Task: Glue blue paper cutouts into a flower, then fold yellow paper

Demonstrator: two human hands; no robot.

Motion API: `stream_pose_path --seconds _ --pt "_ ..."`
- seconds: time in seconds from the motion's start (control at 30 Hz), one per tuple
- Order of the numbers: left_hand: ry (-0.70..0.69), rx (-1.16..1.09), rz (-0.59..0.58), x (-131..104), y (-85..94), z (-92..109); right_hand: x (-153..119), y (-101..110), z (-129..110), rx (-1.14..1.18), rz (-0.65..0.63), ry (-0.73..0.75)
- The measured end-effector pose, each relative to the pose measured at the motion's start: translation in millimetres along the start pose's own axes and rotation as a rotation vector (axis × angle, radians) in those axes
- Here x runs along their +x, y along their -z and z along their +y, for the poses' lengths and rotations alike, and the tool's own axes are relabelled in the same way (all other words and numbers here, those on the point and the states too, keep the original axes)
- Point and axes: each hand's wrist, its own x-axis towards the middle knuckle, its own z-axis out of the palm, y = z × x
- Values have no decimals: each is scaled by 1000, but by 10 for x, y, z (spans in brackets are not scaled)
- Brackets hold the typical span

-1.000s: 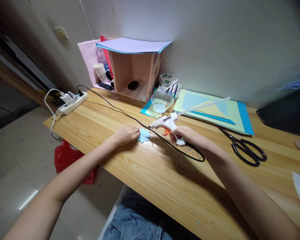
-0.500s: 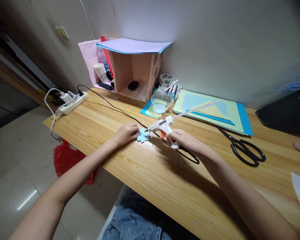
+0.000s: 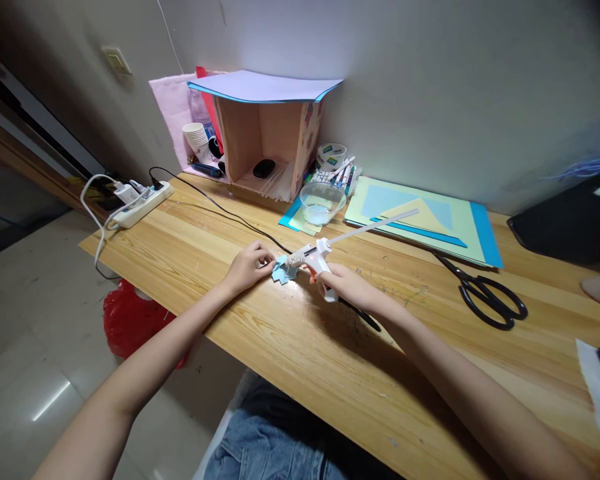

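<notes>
Left fingers point(image 3: 266, 270) pinched on paper point(image 3: 282, 273), right fingers point(image 3: 332, 278) round glue gun point(image 3: 321, 249)

I have bare tabletop point(image 3: 340, 373) on the near side of the right grip point(image 3: 339, 283). Beyond it, the clear bowl point(image 3: 330, 215) and paper stack point(image 3: 463, 219) obstruct; scissors point(image 3: 464, 279) lie rightward, and a black cord point(image 3: 240, 218) crosses just past the left grip point(image 3: 249, 268).

On the table point(image 3: 300, 353) we have a power strip point(image 3: 145, 207) at left, a box point(image 3: 283, 130) behind the glue gun point(image 3: 320, 255), and a bowl point(image 3: 307, 208) between box and paper sheets point(image 3: 415, 198).
</notes>
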Motion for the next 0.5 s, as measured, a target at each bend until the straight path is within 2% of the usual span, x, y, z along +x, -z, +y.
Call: stream_pose_path --seconds 0.5 --pt "-21 -14 3 -20 4 25 -2 12 -81 -90 -17 10"
